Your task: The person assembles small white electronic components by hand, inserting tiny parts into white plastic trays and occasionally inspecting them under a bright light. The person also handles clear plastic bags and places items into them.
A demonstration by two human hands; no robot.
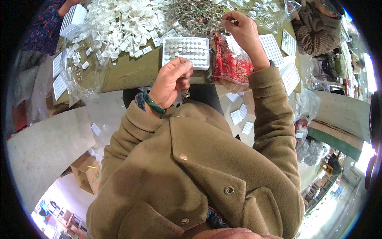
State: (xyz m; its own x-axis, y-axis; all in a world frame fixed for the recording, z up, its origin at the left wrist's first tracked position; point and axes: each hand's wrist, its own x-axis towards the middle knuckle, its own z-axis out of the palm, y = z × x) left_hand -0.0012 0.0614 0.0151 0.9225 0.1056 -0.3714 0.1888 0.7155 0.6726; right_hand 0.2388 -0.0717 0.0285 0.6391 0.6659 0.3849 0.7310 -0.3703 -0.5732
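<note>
My left hand [169,83] is closed in front of the table edge, with thumb and forefinger pressed together. A small shiny metal piece [185,93] shows below its curled fingers; its exact kind is too small to tell. Just beyond that hand lies a white tray [164,53] holding rows of round silvery pieces. My right hand [242,32] is raised to the right of the tray, with thumb and fingertips pinched. Whatever it may hold is hidden. Close to its fingertips spreads a heap of small metal pieces [195,18]. Red patterned cloth [225,59] lies beneath the right wrist.
Many small white plastic pieces [123,28] are piled at the far left, near stacked white trays [73,20]. More white trays [272,49] lie at the right. Clear plastic bags [85,71] hang over the table edge. Other people sit at both far corners.
</note>
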